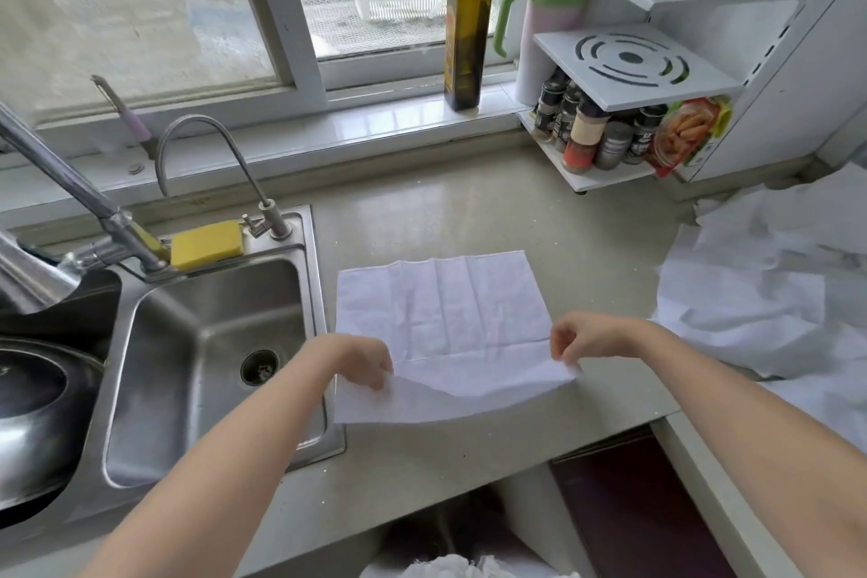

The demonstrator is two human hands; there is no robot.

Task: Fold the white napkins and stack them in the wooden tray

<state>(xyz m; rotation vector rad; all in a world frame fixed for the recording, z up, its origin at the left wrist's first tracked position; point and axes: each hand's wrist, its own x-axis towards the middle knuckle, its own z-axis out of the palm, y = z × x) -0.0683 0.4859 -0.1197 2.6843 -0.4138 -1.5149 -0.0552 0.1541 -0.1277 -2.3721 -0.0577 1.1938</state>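
A white napkin (445,310) lies spread on the beige countertop (469,211), just right of the sink. Its near edge is lifted and curled over toward the far side. My left hand (361,359) pinches the near left corner of that raised edge. My right hand (581,338) pinches the near right corner. A heap of unfolded white napkins (760,291) lies crumpled at the right side of the counter. No wooden tray is in view.
A steel sink (201,343) with two taps and a yellow sponge (206,244) is at the left. An oil bottle (467,24) stands on the window sill. A white spice rack (624,122) fills the back right corner. The counter's front edge runs close below the napkin.
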